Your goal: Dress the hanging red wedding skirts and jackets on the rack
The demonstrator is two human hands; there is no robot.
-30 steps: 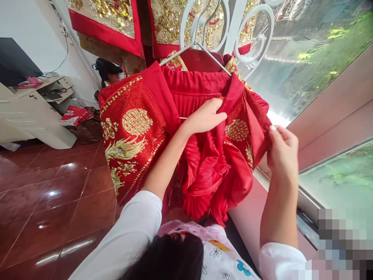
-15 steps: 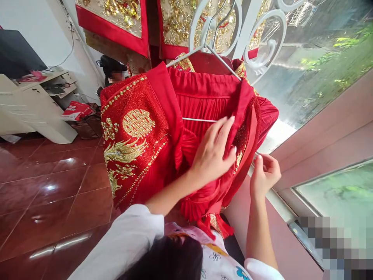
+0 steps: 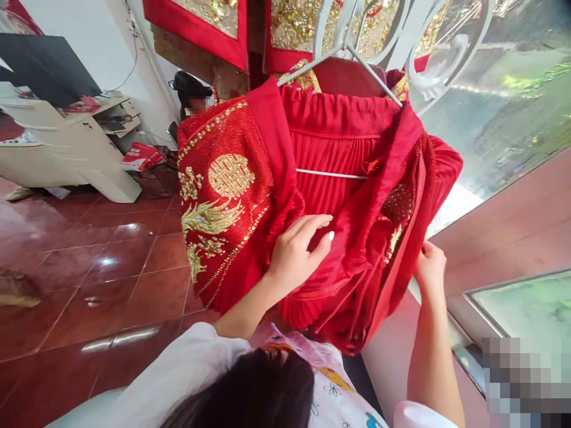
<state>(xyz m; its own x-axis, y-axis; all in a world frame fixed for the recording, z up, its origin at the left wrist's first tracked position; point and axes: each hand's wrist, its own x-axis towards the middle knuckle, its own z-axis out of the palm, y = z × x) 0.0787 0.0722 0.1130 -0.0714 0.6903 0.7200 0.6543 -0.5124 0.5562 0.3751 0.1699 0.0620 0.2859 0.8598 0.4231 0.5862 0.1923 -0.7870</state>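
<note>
A red garment [image 3: 250, 196] with gold embroidery hangs on a white hanger [image 3: 352, 50] from a white window grille [image 3: 423, 71]. A pleated red skirt [image 3: 330, 160] is draped over the hanger's bar inside the open jacket. My left hand [image 3: 297, 255] rests on the pleated fabric in the middle, fingers stretched out and slightly apart. My right hand [image 3: 430, 267] is closed on the outer edge of the jacket's right front panel [image 3: 401, 238], low by the window sill.
More red and gold garments [image 3: 200, 24] hang above. A person [image 3: 191, 95] sits behind the garment. A white desk [image 3: 75, 148] with a dark monitor [image 3: 44, 68] stands at the left on the glossy red tile floor [image 3: 89, 273]. A window and sill [image 3: 499, 196] run along the right.
My left hand slid down the pleated skirt from the jacket's collar edge to the middle. My right hand dropped lower along the right panel's edge. The camera view shifted right.
</note>
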